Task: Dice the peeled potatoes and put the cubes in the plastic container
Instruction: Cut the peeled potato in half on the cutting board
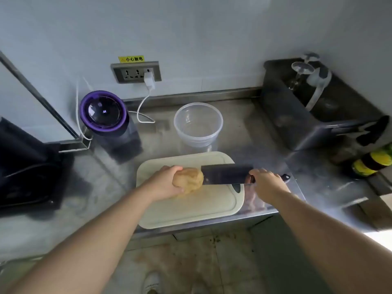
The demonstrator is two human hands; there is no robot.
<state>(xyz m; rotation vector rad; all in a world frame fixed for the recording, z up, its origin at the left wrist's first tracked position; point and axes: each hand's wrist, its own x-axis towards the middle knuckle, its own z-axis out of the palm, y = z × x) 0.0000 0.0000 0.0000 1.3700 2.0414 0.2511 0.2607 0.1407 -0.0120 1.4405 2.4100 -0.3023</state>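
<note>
Currently gripping the peeled potato (188, 180) with the left hand (165, 183), curling the fingers round its left side on the cutting board (191, 209). Holding the cleaver (227, 174) blade against its right side, wrapping the right hand (267, 183) around the handle. Leaving the plastic container (198, 124) standing beyond the fingertips.

Grey wall (212, 39), steel counter (254, 128), stained tile floor (201, 262).
</note>
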